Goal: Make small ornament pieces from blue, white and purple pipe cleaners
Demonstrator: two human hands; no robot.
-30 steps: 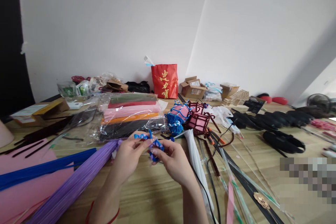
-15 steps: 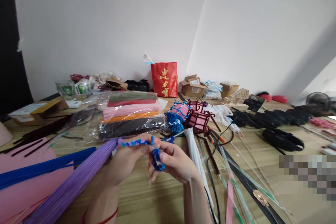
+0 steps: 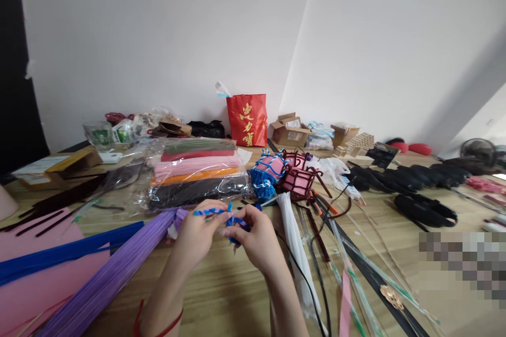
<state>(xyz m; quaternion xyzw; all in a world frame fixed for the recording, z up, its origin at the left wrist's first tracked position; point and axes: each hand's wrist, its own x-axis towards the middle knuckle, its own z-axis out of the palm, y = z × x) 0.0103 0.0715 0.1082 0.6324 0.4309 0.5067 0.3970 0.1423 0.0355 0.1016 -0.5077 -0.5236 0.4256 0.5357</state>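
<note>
Both hands meet above the near middle of the table on a twisted blue-and-purple pipe cleaner (image 3: 209,211). My left hand (image 3: 201,229) pinches it near where a short blue tip sticks up. My right hand (image 3: 253,234) grips its coiled blue end, partly hidden behind the fingers. To the left lies a long bundle of purple pipe cleaners (image 3: 118,268), with blue pipe cleaners (image 3: 71,251) on pink sheets (image 3: 51,284) beside it. Just beyond the hands sit a blue fuzzy piece with a pink body (image 3: 269,166) and a pink piece laced in dark brown (image 3: 298,181).
A clear bag of coloured pipe cleaners (image 3: 197,168) lies behind my left hand. White pipe cleaners (image 3: 294,253) and black cables run along the right. Farther back stand a red paper bag (image 3: 247,118) and a cardboard box (image 3: 290,131). Black padded items (image 3: 427,208) lie far right.
Both hands have shifted. The right hand has turned over the coiled end, which now shows less and sits higher, closer to the left fingertips. The twisted length points left and looks shorter.
</note>
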